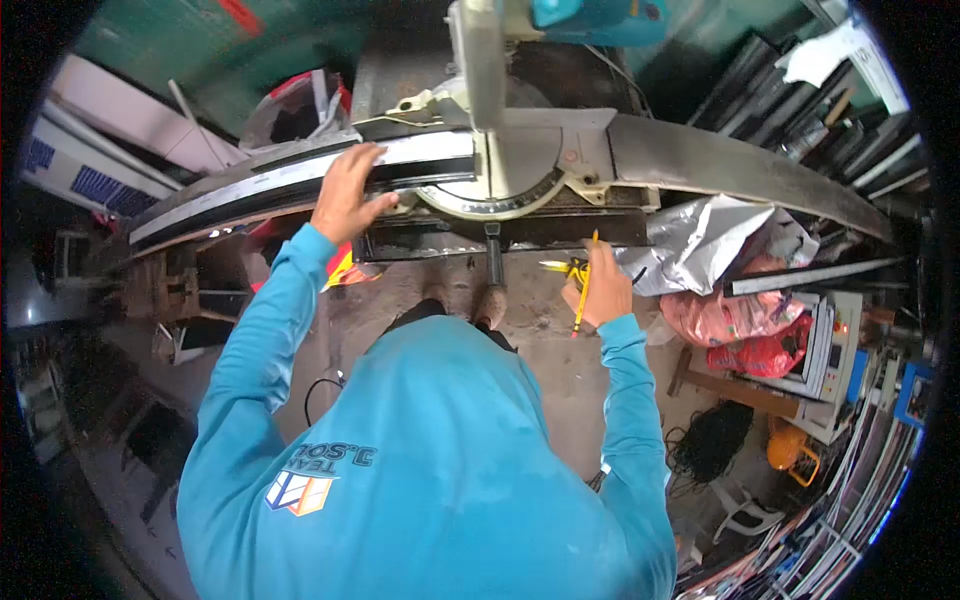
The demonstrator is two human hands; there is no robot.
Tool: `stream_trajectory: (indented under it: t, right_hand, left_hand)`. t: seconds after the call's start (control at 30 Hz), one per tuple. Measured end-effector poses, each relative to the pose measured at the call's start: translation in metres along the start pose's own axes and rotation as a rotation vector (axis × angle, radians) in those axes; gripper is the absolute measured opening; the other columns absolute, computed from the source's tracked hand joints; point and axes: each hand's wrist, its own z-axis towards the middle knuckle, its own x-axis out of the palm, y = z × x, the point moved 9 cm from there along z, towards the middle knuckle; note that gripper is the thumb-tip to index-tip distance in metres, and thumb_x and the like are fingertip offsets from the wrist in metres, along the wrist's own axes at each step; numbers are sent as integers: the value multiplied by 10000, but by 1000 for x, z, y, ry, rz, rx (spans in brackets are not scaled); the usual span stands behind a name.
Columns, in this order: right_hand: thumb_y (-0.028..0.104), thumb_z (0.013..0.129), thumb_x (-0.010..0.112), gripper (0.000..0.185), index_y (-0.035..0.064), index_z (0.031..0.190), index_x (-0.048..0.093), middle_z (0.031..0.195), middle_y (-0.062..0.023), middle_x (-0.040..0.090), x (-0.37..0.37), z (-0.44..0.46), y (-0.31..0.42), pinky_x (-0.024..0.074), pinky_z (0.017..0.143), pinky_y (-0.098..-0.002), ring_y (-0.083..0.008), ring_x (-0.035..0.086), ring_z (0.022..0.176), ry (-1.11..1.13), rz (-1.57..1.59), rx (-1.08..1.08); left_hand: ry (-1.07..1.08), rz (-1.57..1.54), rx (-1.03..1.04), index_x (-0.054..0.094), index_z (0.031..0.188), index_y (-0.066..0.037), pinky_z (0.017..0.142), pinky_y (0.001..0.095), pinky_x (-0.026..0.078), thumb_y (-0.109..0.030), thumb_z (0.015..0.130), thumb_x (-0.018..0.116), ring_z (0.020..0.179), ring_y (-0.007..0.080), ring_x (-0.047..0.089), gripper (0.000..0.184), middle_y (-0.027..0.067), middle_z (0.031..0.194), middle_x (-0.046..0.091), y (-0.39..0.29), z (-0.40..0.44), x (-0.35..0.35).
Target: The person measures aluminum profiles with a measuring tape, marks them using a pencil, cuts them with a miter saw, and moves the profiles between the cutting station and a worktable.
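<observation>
On saw bench (725,165), wht strip (265,182); grn wall (165,38) behind.

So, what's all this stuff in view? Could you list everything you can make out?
Mitre saw: one, grey with teal part, top centre
Long profile: one, white and black, left of the saw
Pencil: one, yellow, centre right
Tape measure: one, yellow and black, beside the pencil
Crumpled sheet: one, silver, right
Plastic bags: count unclear, red and pink, right
Tangled pile: one, black, floor, right
Orange object: one, orange, lower right
Shirt: one, blue, bottom centre
Left hand: one, bare, on the profile
Right hand: one, bare, holding pencil and tape measure
</observation>
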Motion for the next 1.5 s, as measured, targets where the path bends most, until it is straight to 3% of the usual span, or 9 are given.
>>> stream_trajectory:
  t: [0.13, 0.27, 0.53, 0.63, 1.03, 1.3, 1.37, 1.4, 1.5]
  right_hand:
    - [252, 669, 706, 711, -7, 1276, 441, 1242, -203, 491, 13, 30, -8, 513, 774, -479, -402, 581, 1001, -3, -11, 42]
    - [250, 635, 764, 823, -13, 1328, 405, 1354, -249, 421, 35, 52, -15, 499, 876, -456, -415, 549, 1104, -4, -14, -4]
    - [245, 671, 787, 784, -5, 1311, 411, 1398, -300, 347, 63, 61, -8, 413, 1018, -442, -446, 419, 1247, 92, 30, -98]
    - [248, 708, 781, 735, -8, 1300, 429, 1379, -293, 381, 73, 63, -19, 386, 1043, -434, -441, 412, 1254, 73, 31, -119]
    - [282, 768, 749, 663, 7, 1309, 482, 1354, -236, 453, 62, 78, -6, 391, 1029, -414, -392, 448, 1240, 44, 50, -98]
    - [318, 882, 654, 444, 25, 1205, 570, 1166, -159, 606, -27, 93, 25, 425, 952, -370, -282, 559, 1122, -246, 270, -93]
    - [336, 941, 566, 393, 29, 1184, 593, 1147, -131, 626, -72, 116, 24, 437, 911, -353, -221, 563, 1086, -303, 248, 38]
    - [345, 983, 487, 371, 38, 1147, 615, 1121, -118, 642, -102, 121, 18, 457, 842, -337, -201, 584, 1012, -371, 197, 322]
    - [307, 991, 463, 385, 4, 1198, 582, 1163, -149, 628, -202, 163, 20, 513, 869, -312, -196, 628, 1014, -662, 774, 7]
  left_hand:
    - [11, 381, -327, 376, 1385, -85, 1040, 540, 301, -409, 598, 843, 1264, 372, 423, 971, 186, 1371, 439, 94, -14, 10]
    - [150, 334, -488, 367, 1411, -117, 1006, 534, 308, -505, 522, 862, 1260, 353, 428, 1089, 178, 1384, 415, 132, -10, 22]
    - [54, 281, -473, 444, 1379, -148, 919, 488, 355, -539, 482, 864, 1141, 344, 492, 1065, 180, 1243, 481, 122, 20, 26]
    - [110, 321, -397, 535, 1296, -153, 883, 502, 375, -596, 511, 822, 1077, 295, 524, 945, 90, 1064, 566, 121, 24, 30]
    - [113, 332, -377, 664, 1095, -100, 871, 435, 384, -646, 507, 803, 1011, 291, 540, 814, 98, 990, 612, 127, 25, 34]
    - [112, 310, -376, 643, 1085, -82, 867, 467, 399, -649, 506, 796, 1003, 322, 548, 825, 119, 1039, 596, 127, 26, 33]
    - [50, 293, -340, 622, 1147, -98, 907, 487, 374, -646, 506, 798, 1070, 328, 525, 862, 121, 1119, 585, 129, 22, 33]
    - [166, 222, -367, 610, 1168, -108, 936, 519, 341, -620, 525, 802, 1137, 329, 494, 844, 124, 1185, 565, 136, 23, 42]
    - [299, 163, -244, 641, 1069, -92, 859, 481, 430, -591, 587, 780, 1020, 329, 588, 707, 125, 1044, 652, 147, 26, 44]
